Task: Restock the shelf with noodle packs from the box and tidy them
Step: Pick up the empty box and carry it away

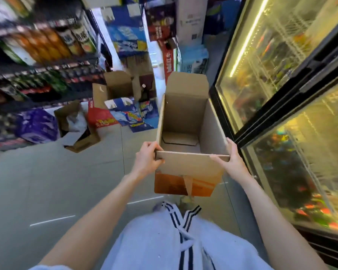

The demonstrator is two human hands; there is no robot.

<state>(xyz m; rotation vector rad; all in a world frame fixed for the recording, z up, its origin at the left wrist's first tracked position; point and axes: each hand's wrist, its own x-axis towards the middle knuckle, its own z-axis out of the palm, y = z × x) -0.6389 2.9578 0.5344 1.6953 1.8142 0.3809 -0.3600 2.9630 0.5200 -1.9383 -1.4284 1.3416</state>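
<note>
Gripping the near rim of the empty cardboard box [185,121] over the floor [57,182], left hand [147,158] and right hand [232,160] pinch opposite corners; it looks light, stiff-walled, easily carried there.

Grey tiled floor [47,182], lit glass-door cooler [281,84]

Bright, even light fills my view. A yellow strip light [248,38] glows inside the fridge [281,94] on my right, glaring off its glass. The far-left shelves [37,61] smear with motion blur, and wide-angle distortion bends the edges.
</note>
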